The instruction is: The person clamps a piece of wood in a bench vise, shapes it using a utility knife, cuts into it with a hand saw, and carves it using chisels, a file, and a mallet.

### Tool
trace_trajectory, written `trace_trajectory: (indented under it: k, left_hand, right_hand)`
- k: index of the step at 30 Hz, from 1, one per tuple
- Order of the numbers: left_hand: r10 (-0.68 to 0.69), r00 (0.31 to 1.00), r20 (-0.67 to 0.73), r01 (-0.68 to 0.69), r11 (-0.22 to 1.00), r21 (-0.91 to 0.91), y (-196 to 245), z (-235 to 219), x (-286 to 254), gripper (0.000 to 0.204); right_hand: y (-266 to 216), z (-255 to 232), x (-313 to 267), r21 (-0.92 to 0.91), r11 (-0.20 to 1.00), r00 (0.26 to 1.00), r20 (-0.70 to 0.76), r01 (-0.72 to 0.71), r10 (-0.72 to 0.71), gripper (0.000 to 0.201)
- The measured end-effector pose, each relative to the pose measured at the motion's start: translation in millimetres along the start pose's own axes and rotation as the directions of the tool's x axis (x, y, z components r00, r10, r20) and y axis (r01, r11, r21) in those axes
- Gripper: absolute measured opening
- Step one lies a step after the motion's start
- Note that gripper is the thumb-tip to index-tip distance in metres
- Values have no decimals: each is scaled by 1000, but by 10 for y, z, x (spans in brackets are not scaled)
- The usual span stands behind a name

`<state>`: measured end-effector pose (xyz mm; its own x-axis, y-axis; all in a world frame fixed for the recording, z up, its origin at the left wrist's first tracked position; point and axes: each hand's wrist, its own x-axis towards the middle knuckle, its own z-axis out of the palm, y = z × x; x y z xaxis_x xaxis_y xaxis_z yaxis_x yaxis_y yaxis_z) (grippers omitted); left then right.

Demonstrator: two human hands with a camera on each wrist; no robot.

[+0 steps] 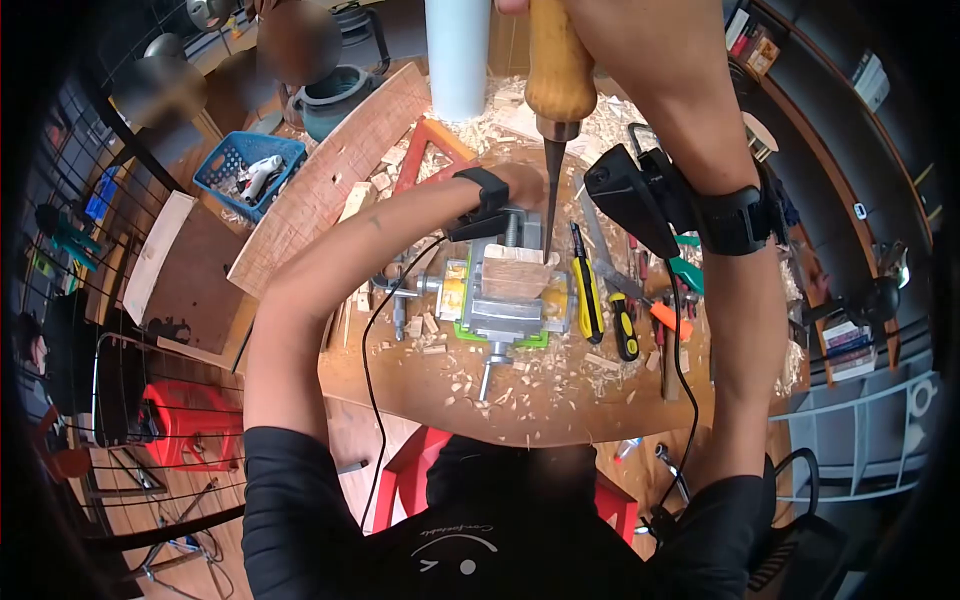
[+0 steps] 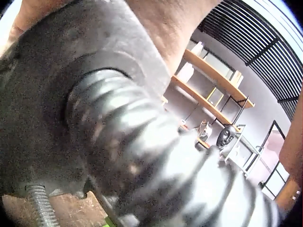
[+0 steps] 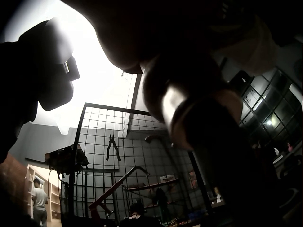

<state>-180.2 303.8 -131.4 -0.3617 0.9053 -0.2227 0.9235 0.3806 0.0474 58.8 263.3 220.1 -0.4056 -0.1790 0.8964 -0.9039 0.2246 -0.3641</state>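
Observation:
A light wooden block [image 1: 515, 275] with a rough-cut upper edge sits clamped in a metal bench vise [image 1: 500, 318]. My right hand [image 1: 640, 45], raised at the top of the head view, grips the wooden handle of a chisel [image 1: 560, 75]. The chisel's narrow blade points down, its tip right at the block's far right edge. On the far side of the vise, my left hand [image 1: 522, 184] holds the vise's metal end, its fingers mostly hidden. Seen close up in the left wrist view is the thick vise screw [image 2: 142, 142]. The right wrist view is mostly dark.
Right of the vise lie a yellow utility knife [image 1: 587, 300] and a yellow-black screwdriver [image 1: 625, 328]. Wood shavings [image 1: 470, 385] litter the table. A long board [image 1: 325, 180] and blue basket [image 1: 250, 175] are at left. A white cylinder [image 1: 458, 60] stands at the back.

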Motion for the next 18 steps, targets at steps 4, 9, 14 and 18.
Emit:
trace_trajectory:
  k: [4,9,14,18]
  left_hand:
    - [24,1000,-8,-24,998,58,72,-94,-180,31]
    - [55,934,-354,-106,986,-128,483,-545,-754,31]
    - [9,764,-645,-247,928,-279,851,-1057,-1322,32]
    - [-96,569,-816,-386,845,-369,843,-1448,-1945,33]
  right_hand:
    - [0,-51,-17,-142,988,998,3,57,-57,18]
    - [60,-114,-30,-50,998,999,-29,37,-38,18]
    - [249,-141,-25,100,974,979,4,202,-204,23]
    - [81,-109,-82,140,980,988,-79,141,-131,25]
